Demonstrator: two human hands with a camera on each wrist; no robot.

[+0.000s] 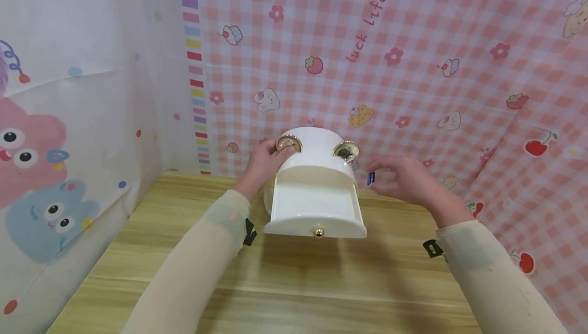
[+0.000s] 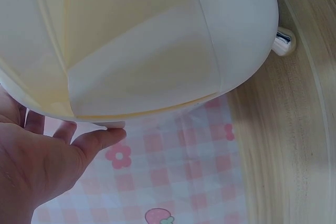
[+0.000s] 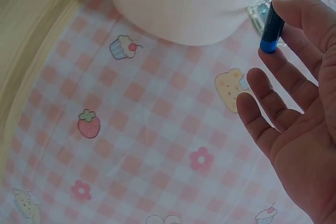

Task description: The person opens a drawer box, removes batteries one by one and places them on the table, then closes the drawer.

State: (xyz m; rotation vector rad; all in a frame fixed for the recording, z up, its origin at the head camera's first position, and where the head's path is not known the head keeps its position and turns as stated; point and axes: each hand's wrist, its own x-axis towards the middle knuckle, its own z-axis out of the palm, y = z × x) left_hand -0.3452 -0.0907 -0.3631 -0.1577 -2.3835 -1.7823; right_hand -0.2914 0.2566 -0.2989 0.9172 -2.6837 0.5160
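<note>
A white storage box (image 1: 317, 137) with two gold round ears stands at the back of the table. Its drawer (image 1: 317, 227), with a gold knob (image 1: 319, 233), is pulled out toward me. My left hand (image 1: 268, 163) holds the box by its left gold ear (image 1: 289, 143), thumb on the front; the left wrist view shows that hand (image 2: 50, 163) beside the box wall, some fingers hidden behind it. Right of the box, my right hand (image 1: 404, 178) pinches a small blue and black battery (image 3: 272, 30) between thumb and index finger, apart from the box. Its other fingers are spread loosely.
The wooden table (image 1: 294, 293) runs forward to a pink checked cloth (image 1: 413, 94) hanging close behind the box. A white cloth with cartoon figures (image 1: 92, 135) hangs on the left. The box's other gold ear (image 1: 346, 150) lies between the box top and my right hand.
</note>
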